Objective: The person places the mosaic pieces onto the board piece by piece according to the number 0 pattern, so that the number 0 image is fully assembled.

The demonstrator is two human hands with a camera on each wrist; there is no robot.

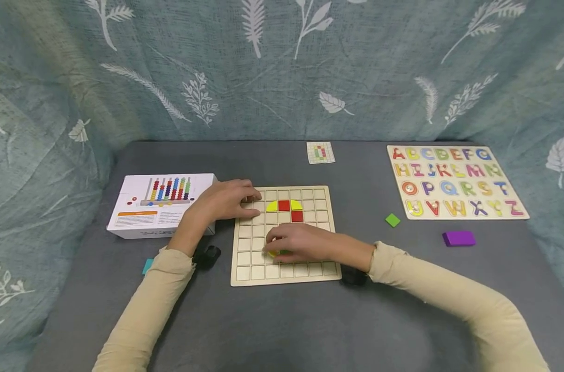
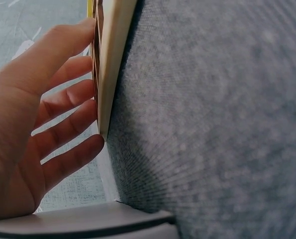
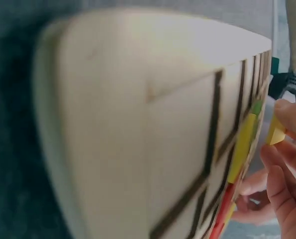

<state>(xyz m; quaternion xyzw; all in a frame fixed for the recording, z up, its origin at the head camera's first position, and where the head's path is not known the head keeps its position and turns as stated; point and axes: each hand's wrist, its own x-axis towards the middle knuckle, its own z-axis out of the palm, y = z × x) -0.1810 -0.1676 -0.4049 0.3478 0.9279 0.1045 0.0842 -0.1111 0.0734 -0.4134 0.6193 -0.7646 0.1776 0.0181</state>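
A wooden grid board lies on the table. Near its far side, two red squares sit beside yellow rounded pieces. My right hand is over the near half, pinching a small yellow piece between thumb and fingers, just off the board face. Under that hand the head view mostly hides more pieces; a green piece and a yellow one show in the right wrist view. With relaxed, spread fingers, my left hand touches the board's left edge; its fingertips rest along the side.
Left of the board stands a white abacus box, a turquoise piece near it. A small pattern card lies at the back. To the right are an alphabet board, a green square and a purple block.
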